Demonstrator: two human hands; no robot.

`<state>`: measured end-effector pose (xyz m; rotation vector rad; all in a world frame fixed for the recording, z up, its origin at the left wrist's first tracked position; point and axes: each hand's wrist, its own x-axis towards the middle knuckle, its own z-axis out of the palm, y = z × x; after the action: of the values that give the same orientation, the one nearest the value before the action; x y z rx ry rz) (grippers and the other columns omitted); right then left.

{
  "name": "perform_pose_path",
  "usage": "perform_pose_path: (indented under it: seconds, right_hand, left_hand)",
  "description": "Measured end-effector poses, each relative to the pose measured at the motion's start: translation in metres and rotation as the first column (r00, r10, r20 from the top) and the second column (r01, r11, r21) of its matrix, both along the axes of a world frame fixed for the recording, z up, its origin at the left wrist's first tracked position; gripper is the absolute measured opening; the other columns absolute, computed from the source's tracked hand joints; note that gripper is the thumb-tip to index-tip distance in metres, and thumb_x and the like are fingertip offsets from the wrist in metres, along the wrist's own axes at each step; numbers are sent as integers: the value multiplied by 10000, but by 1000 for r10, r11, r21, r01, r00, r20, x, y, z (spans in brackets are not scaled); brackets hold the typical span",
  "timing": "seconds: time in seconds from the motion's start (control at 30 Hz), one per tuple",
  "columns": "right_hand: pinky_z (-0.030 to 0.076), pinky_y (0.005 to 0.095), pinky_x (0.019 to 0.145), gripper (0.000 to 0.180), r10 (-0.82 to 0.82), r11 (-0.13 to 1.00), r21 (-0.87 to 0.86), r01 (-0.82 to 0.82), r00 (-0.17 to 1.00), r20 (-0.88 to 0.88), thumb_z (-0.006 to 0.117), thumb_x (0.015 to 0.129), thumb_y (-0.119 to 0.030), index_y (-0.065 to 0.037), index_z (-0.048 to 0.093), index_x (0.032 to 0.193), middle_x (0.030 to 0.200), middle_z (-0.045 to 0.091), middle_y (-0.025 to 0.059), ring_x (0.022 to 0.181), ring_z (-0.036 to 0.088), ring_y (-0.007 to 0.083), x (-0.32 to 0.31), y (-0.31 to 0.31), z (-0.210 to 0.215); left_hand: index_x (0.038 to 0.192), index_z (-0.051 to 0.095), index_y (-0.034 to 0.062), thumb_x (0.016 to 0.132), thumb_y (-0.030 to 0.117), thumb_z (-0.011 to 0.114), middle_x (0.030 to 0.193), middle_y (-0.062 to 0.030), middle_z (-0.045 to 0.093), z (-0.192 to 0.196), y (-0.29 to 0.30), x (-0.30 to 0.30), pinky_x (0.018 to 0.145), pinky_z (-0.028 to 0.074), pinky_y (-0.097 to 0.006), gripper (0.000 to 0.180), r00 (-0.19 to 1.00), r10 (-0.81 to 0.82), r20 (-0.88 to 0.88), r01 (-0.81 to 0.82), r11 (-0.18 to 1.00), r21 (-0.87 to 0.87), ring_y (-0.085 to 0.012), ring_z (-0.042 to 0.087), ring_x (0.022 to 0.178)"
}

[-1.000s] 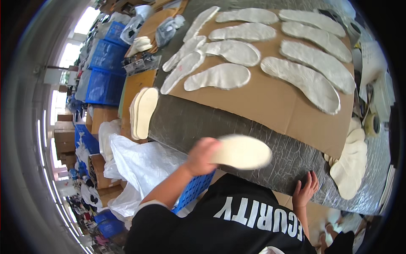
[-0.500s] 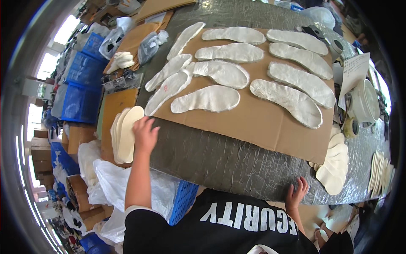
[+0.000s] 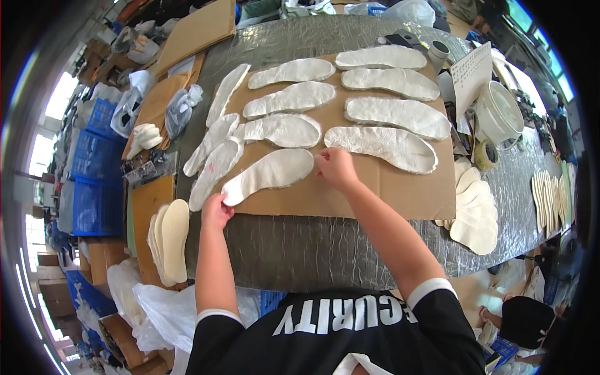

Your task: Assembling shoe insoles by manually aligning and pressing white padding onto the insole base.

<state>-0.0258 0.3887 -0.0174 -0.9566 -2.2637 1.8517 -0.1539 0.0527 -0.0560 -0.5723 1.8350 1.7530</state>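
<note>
A white, fuzzy-edged insole (image 3: 269, 176) lies slantwise on the near part of a cardboard sheet (image 3: 400, 197). My left hand (image 3: 217, 212) is closed on its narrow end, fingertips at the tip. At its wide end my right hand (image 3: 337, 167) has curled fingers against the edge, partly hiding the contact. Just right of that hand rests another white insole (image 3: 382, 147). Several more insoles spread in rows behind, among them one with a small red mark (image 3: 217, 165) close to my left hand.
A stack of cream insoles (image 3: 172, 240) lies left of the table, and a fanned pile (image 3: 476, 215) at its right. Farther right are a row of thin pieces (image 3: 549, 199), a white bucket (image 3: 499, 112) and a tape roll (image 3: 485, 154). Blue crates (image 3: 97, 209) stand at left.
My left hand has left the cream stack for the near insole's narrow end. My right hand has come up from the table's front edge to its wide end. The view has shifted.
</note>
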Motion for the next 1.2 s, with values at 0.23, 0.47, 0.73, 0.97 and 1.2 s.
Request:
perform_pose_path:
  seconds: [0.23, 0.47, 0.73, 0.97, 1.2]
  right_hand:
    - [519, 407, 749, 174, 48, 976, 201, -85, 983, 179, 619, 752, -119, 9, 692, 844, 833, 682, 214, 807, 663, 365, -18, -16, -18]
    - [497, 335, 564, 130, -1, 989, -145, 27, 984, 177, 614, 764, -116, 9, 643, 775, 655, 635, 131, 570, 631, 197, 120, -13, -22]
    - [477, 297, 522, 90, -170, 953, -215, 214, 964, 205, 611, 752, -80, 10, 616, 760, 615, 601, 68, 525, 599, 140, 210, 7, -16]
    - [478, 314, 497, 107, -226, 937, -209, 280, 942, 247, 604, 733, -80, 17, 634, 766, 602, 610, 92, 515, 601, 173, 245, 25, -23]
    - [499, 336, 548, 113, -255, 941, -165, 295, 941, 223, 609, 719, -86, 18, 643, 749, 609, 624, 121, 542, 615, 191, 276, 33, -45]
  left_hand:
    - [986, 600, 116, 823, 206, 566, 893, -9, 632, -16, -25, 36, 631, 429, -366, 189, 974, 109, 201, -137, 982, 131, -174, 561, 751]
    - [861, 664, 90, 815, 134, 595, 742, -8, 626, -15, -16, 104, 506, 412, -274, 94, 978, -175, 114, 187, 978, -96, -119, 549, 596]
    - [1022, 653, -50, 751, -77, 499, 1067, -88, 644, 50, 51, 117, 800, 459, -257, 312, 801, -451, -394, 362, 889, -280, -141, 583, 984]
    - [1070, 650, -59, 767, -50, 484, 1163, -128, 646, 110, 58, 97, 975, 443, -341, 345, 570, -777, -267, 805, 593, -4, -216, 605, 1063]
    - [1062, 670, 26, 821, 54, 617, 1229, -116, 606, 89, 163, 180, 1006, 406, -411, 248, -220, -868, -445, 491, 295, -819, -294, 540, 1158]
